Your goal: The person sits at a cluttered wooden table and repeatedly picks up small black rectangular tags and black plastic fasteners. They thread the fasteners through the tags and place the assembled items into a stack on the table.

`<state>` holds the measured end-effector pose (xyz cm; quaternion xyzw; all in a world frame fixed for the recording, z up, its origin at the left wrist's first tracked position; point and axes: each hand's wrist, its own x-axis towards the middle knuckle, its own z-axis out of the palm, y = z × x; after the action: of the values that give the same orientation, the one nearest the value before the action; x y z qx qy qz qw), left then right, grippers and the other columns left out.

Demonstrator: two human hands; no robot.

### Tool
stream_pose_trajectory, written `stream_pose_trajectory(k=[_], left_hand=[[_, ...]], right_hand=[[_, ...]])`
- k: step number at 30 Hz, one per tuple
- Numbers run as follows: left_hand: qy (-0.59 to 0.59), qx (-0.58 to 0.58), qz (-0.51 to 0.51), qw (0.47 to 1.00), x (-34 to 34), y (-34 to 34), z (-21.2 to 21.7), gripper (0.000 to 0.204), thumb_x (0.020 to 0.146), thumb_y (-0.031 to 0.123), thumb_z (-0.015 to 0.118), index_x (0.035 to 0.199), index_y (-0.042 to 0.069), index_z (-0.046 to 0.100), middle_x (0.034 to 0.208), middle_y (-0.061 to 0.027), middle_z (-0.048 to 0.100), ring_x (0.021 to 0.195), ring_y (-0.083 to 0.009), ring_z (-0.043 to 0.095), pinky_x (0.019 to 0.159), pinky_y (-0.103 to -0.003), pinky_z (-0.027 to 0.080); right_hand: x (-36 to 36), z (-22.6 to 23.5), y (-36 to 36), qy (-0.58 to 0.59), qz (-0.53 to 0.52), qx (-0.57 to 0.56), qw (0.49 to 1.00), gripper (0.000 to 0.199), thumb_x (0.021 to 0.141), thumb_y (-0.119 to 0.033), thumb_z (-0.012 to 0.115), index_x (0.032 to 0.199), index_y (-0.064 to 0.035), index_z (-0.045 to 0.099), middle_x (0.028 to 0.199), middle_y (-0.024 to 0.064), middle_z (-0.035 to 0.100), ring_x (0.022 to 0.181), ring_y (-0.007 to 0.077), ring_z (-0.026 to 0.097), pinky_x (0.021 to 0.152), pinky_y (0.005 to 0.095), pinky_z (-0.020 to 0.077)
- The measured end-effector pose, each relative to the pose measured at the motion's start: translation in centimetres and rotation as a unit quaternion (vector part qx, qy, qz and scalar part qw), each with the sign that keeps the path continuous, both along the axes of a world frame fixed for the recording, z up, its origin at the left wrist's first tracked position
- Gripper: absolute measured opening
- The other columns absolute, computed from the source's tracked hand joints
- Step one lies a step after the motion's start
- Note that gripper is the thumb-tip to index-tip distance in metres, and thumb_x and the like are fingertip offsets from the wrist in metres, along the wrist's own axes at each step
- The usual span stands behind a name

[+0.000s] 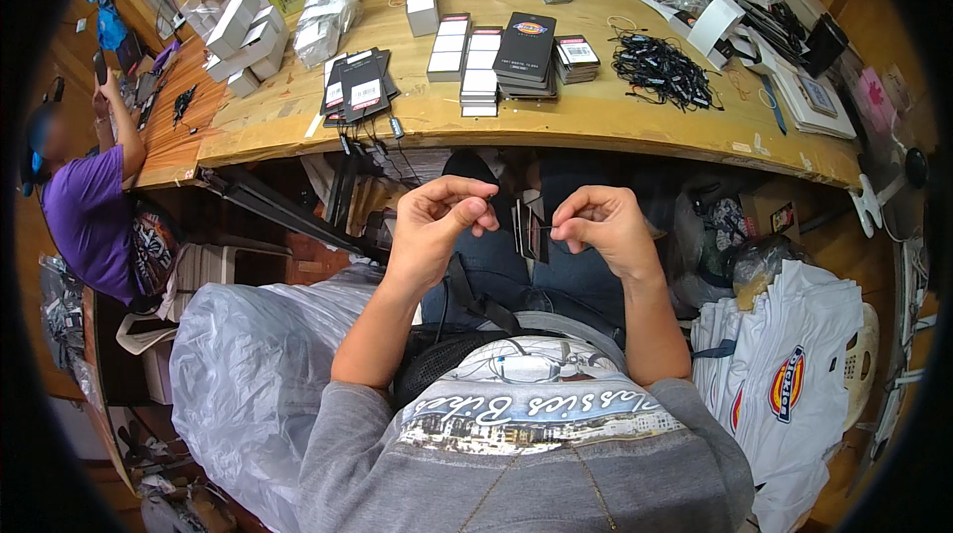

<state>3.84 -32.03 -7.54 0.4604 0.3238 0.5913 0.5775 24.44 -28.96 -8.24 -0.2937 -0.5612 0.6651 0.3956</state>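
Both of my hands are raised over my lap, in front of the table's near edge. My left hand is closed in a pinch, a small black piece of a tag string between thumb and forefinger. My right hand pinches a thin black cord. Between the hands hang a few dark hang tags, some with pale faces or edges. Whether both pinched ends belong to one cord, I cannot tell.
On the table lie loose black tags, stacks of tags, sticker stacks and a heap of black strings. White shirts are piled at right, a plastic-covered bundle at left. A person in purple sits far left.
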Motion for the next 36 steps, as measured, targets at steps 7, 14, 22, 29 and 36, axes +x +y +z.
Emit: stream_pose_trajectory(k=[7, 14, 22, 29, 36], left_hand=[[0.035, -0.027, -0.011, 0.999, 0.2, 0.1, 0.1, 0.017, 0.075, 0.005, 0.056, 0.091, -0.003, 0.057, 0.073, -0.0078, 0.059, 0.067, -0.0108, 0.055, 0.057, -0.019, 0.042], [0.067, -0.060, -0.014, 0.996, 1.2, -0.2, 0.5, 0.009, 0.073, 0.000, 0.056, 0.082, -0.003, 0.057, 0.073, -0.0082, 0.057, 0.064, -0.0107, 0.056, 0.052, -0.018, 0.042], [0.088, -0.016, 0.015, 0.996, 2.2, -0.3, 0.4, 0.011, 0.071, -0.003, 0.057, 0.082, -0.002, 0.056, 0.075, -0.0035, 0.054, 0.061, -0.0074, 0.052, 0.055, -0.017, 0.042], [0.088, 0.006, 0.035, 0.995, 2.2, -0.1, 0.2, 0.018, 0.069, -0.003, 0.060, 0.081, 0.001, 0.048, 0.073, -0.0020, 0.052, 0.066, -0.0059, 0.051, 0.059, -0.017, 0.042], [0.099, 0.016, 0.041, 0.994, 2.4, -0.1, 0.5, 0.017, 0.069, -0.003, 0.059, 0.077, 0.003, 0.046, 0.073, -0.0011, 0.050, 0.069, -0.0057, 0.050, 0.061, -0.016, 0.041]], right_hand=[[-0.2, 0.9, -0.4, 0.091, 0.027, -0.018, 0.995, 0.016, 0.070, 0.006, 0.055, 0.087, 0.0042, 0.057, 0.075, 0.0081, 0.055, 0.066, 0.0144, 0.057, 0.059, 0.0210, 0.0451], [-1.4, 1.1, -0.9, 0.080, -0.055, 0.023, 0.995, 0.014, 0.071, 0.006, 0.055, 0.085, 0.0047, 0.055, 0.080, 0.0076, 0.054, 0.069, 0.0131, 0.057, 0.060, 0.0203, 0.0457], [-2.1, 1.0, -1.0, 0.091, -0.097, 0.067, 0.989, 0.008, 0.072, 0.005, 0.055, 0.081, 0.0053, 0.055, 0.080, 0.0073, 0.053, 0.067, 0.0135, 0.057, 0.060, 0.0205, 0.0472], [-2.1, 1.2, -1.1, 0.091, -0.106, 0.066, 0.988, 0.009, 0.072, 0.005, 0.055, 0.081, 0.0054, 0.056, 0.080, 0.0072, 0.053, 0.067, 0.0141, 0.058, 0.060, 0.0205, 0.0476], [-2.1, 1.3, -1.1, 0.092, -0.106, 0.069, 0.988, 0.009, 0.072, 0.005, 0.055, 0.081, 0.0059, 0.056, 0.079, 0.0070, 0.053, 0.067, 0.0140, 0.058, 0.059, 0.0198, 0.0476]])
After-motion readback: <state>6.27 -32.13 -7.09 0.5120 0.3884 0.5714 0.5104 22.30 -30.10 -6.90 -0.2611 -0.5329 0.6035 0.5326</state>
